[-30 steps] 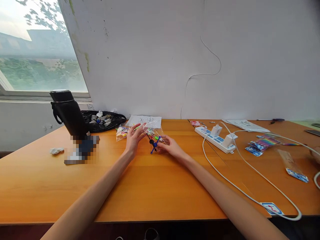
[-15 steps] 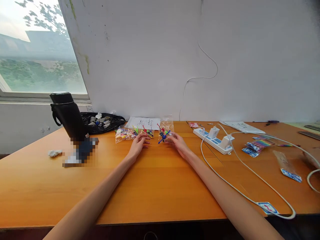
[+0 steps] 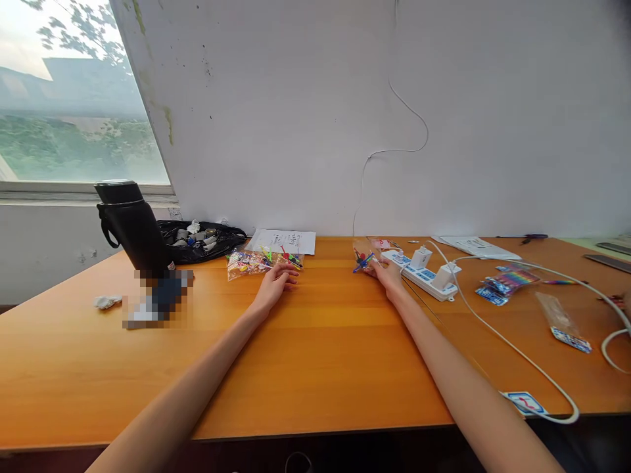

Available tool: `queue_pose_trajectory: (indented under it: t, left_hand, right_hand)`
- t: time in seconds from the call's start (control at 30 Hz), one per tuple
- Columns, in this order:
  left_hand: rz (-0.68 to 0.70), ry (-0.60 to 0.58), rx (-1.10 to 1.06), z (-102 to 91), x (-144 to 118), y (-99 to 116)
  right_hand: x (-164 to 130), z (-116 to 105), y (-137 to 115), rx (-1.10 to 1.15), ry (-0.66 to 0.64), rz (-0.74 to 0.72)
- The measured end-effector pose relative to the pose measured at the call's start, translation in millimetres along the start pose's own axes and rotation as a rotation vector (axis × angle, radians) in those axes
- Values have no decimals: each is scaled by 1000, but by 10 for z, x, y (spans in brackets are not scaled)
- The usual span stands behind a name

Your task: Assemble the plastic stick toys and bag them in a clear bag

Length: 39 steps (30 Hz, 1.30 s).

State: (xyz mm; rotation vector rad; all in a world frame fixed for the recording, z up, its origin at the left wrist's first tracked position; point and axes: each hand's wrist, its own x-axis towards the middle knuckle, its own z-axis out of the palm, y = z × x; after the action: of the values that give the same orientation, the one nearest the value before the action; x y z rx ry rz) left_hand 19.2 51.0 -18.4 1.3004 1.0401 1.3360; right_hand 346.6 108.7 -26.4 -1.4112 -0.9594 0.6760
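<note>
My right hand pinches a small clear plastic bag with blue and red plastic pieces in it, beside the left end of the power strip. The pieces look thin and crossed; their kind is too small to make out. My left hand rests low over the table, fingers stretched and slightly apart. Just beyond its fingertips lie more clear bags of small white, yellow, red and green pieces. Whether the left fingers touch these bags I cannot tell.
A white power strip with plugged chargers and looping white cable lies to the right. Beyond it are shiny packets and papers. On the left stand a black flask and a black bag of litter. At the far right another person's hand partly shows.
My right hand has moved right, carrying the clear bag with the blue pieces from near the left hand to the power strip. The left hand has stayed nearly in place.
</note>
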Motion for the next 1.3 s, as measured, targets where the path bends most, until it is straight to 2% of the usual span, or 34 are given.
queue_pose_trajectory:
  t: [0.13, 0.3, 0.43, 0.57, 0.63, 0.7, 0.77, 0.83, 0.87, 0.97, 1.17, 1.3]
  left_hand:
    - [0, -9, 2, 5, 1, -3]
    - [-1, -15, 16, 3, -5, 9]
    - [4, -35, 32, -3, -5, 13]
    - [31, -85, 63, -4, 13, -32]
    - [65, -103, 120, 3, 17, -64]
    - [124, -124, 216, 18, 4, -84]
    - [190, -165, 321, 40, -26, -85]
    - [245, -215, 406, 63, -61, -72]
    - [267, -235, 440, 71, -74, -66]
    - [302, -275, 509, 75, -81, -66]
    - [358, -310, 585, 51, -52, -124]
    - [524, -265, 867, 99, -53, -88]
  right_hand:
    - [21, -22, -34, 31, 18, 83]
    - [-11, -28, -88, 4, 21, 80]
    - [-73, -64, -171, -73, 68, 33]
    - [-154, -63, -305, -117, 107, -119]
    - [-221, 6, -349, -68, 37, -188]
    - [-330, 125, -346, -79, -124, -217]
    - [-483, 275, -302, -214, -353, -274]
    - [-658, 423, -245, -428, -556, -449]
    - [-740, 486, -222, -515, -605, -548]
    - [-913, 608, -202, -629, -660, -675]
    - [-937, 608, -244, -619, -720, -656]
    - [-930, 601, -234, -614, -713, -660]
